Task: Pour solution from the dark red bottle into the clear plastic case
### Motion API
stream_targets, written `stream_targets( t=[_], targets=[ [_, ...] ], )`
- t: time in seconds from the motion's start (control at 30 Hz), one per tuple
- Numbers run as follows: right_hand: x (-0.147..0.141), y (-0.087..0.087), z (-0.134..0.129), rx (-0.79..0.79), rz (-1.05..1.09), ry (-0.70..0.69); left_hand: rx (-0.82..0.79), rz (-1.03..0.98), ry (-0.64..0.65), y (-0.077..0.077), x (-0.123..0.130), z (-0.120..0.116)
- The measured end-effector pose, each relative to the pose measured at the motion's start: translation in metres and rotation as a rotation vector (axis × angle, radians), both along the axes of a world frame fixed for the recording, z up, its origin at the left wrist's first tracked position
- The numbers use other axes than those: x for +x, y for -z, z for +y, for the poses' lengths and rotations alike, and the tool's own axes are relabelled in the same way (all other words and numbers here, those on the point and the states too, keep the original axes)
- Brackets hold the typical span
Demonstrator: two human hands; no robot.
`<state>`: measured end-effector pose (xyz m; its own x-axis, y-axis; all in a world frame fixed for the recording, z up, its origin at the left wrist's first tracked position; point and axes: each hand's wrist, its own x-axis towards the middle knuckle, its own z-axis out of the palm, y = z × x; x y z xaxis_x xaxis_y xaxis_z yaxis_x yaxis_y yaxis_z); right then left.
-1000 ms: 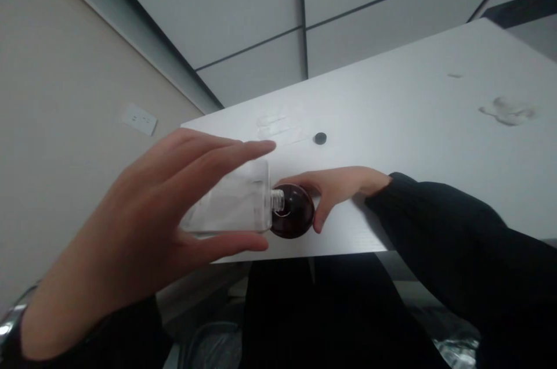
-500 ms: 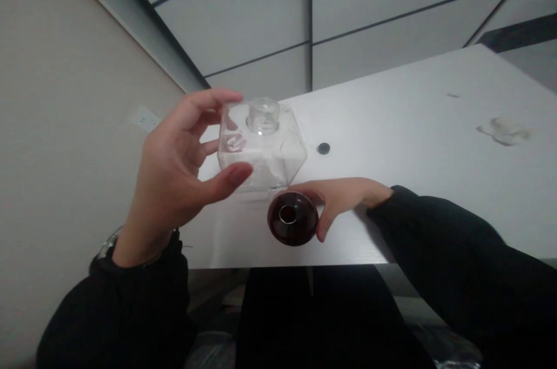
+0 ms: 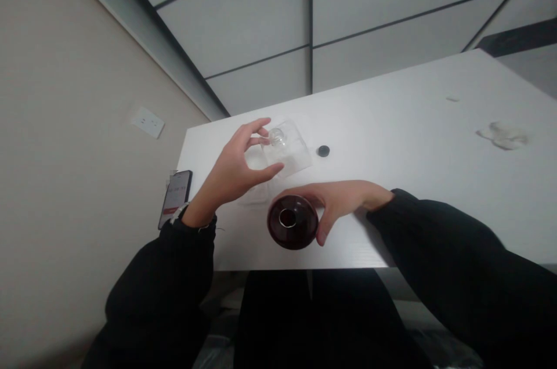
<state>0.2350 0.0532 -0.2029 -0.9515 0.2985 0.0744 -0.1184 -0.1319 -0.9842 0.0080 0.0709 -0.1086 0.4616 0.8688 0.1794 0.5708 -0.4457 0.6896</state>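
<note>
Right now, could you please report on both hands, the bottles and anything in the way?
Right hand around dark red bottle, uncapped. Left hand spread at clear bottle, contact unclear. Small black disc beside clear bottle, apart from both hands.

Table (image 3: 404, 125): dark bottle (image 3: 292, 237), clear bottle (image 3: 290, 154), disc (image 3: 323, 151), perhaps tissue (image 3: 505, 136).

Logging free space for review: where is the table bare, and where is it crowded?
Bare white table stretches from the black cap to the crumpled scrap, beyond the right hand. A smaller one lies between the left sleeve and dark red vessel. Crowded: around the left hand, clear bottle and right hand.
</note>
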Motion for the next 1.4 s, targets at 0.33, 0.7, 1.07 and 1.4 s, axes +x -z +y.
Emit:
stream_targets(
  t=[0.33, 0.7, 1.07, 1.4],
  targets=[
    [0.023, -0.007, 0.01, 0.105, -0.019, -0.112, -0.06, 0.223, 0.174, 0.014, -0.01, -0.011],
    [0.049, -0.019, 0.014, 0.038, -0.101, -0.166, -0.029, 0.305, 0.202, 0.027, -0.023, -0.019],
    [0.085, -0.022, 0.02, 0.016, -0.194, 0.04, -0.024, 0.22, 0.106, 0.044, -0.034, -0.023],
    [0.093, -0.032, 0.028, 0.268, -0.343, 0.306, 0.0, 0.186, 0.109, 0.049, -0.033, -0.02]
  ],
)
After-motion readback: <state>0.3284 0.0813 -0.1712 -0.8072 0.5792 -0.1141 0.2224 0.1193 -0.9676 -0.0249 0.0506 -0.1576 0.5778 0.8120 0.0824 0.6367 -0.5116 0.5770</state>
